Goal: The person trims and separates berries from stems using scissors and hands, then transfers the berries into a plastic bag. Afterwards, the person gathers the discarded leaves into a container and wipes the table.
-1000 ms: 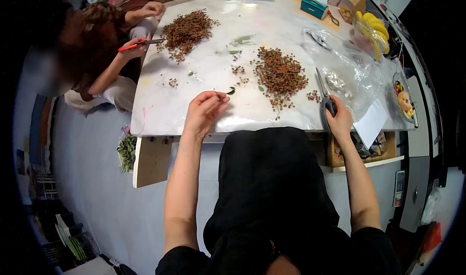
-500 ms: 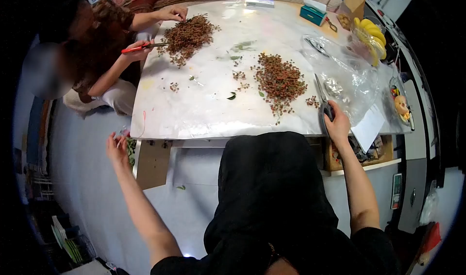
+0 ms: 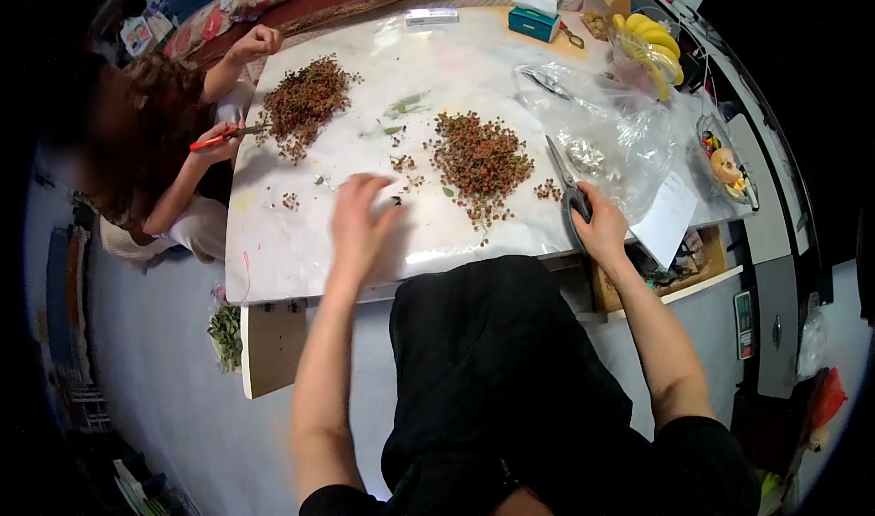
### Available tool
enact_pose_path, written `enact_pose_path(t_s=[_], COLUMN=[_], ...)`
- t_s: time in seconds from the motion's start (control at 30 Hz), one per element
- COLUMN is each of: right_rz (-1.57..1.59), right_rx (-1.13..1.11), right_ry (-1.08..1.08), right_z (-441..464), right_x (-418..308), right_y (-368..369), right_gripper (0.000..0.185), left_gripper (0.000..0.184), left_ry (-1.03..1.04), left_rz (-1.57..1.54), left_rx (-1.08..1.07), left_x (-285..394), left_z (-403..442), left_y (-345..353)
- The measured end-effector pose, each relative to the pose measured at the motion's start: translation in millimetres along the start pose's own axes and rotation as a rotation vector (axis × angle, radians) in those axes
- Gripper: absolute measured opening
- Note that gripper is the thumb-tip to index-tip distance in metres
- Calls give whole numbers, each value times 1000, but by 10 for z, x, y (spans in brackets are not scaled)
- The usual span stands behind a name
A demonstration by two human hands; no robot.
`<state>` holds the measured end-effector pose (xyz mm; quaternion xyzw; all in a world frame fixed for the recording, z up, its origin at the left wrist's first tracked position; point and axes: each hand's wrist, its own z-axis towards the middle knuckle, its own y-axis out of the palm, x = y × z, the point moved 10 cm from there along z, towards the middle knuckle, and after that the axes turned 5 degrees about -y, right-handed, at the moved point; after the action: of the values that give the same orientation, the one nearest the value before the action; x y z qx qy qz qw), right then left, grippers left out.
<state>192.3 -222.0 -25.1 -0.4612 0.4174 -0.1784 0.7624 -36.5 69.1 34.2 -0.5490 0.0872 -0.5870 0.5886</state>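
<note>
My right hand (image 3: pixel 602 224) is wrapped round the dark handles of the scissors (image 3: pixel 571 197), whose blades point away over the table. Blurred by motion, my left hand (image 3: pixel 361 224) is above the table's near side, fingers apart and nothing visible in it. A small dark leaf (image 3: pixel 396 200) lies just beyond its fingers. Between my hands and farther back is a heap of reddish-brown berry sprigs (image 3: pixel 481 160). A few loose sprigs (image 3: pixel 402 163) lie left of the heap, and a small cluster (image 3: pixel 548 190) sits by the scissor blades.
At left, another person's hand (image 3: pixel 217 142) holds red scissors (image 3: pixel 215 139) beside a second berry heap (image 3: pixel 305 104). Clear plastic bags (image 3: pixel 602 133), white paper (image 3: pixel 665 218), bananas (image 3: pixel 652 42) and a teal tissue box (image 3: pixel 534 24) are at right. Leaves (image 3: pixel 226 336) stand beside an open drawer (image 3: pixel 273 347).
My left hand has moved from beside the table's left corner back over the tabletop. My right hand still holds the scissors. The other person's far hand has pulled back from their heap. The view has shifted.
</note>
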Motion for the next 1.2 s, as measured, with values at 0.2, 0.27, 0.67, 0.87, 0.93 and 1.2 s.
enact_pose_path(t_s=[0.2, 0.27, 0.67, 0.87, 0.93, 1.2], right_rz=[1, 18, 31, 12, 18, 22], right_rx=[21, 21, 73, 60, 65, 71], right_ry=[-24, -35, -78, -59, -65, -54], right_z=[-5, -6, -35, -34, -31, -30], right_x=[-13, -31, -39, -60, -69, -47], right_y=[-10, -18, -34, -36, -33, -17], right_gripper=[45, 45, 45, 45, 45, 45], left_gripper=[67, 65, 34, 19, 33, 23], left_ry=[184, 197, 51, 66, 167, -206], left_rz=[25, 39, -37, -64, 85, -464], left_rx=[-180, -244, 110, -257, -284, -474], left_x=[993, 1005, -177, 357, 706, 322], left_z=[577, 745, 1493, 845, 569, 887], left_y=[935, 1134, 428, 825, 1037, 1127])
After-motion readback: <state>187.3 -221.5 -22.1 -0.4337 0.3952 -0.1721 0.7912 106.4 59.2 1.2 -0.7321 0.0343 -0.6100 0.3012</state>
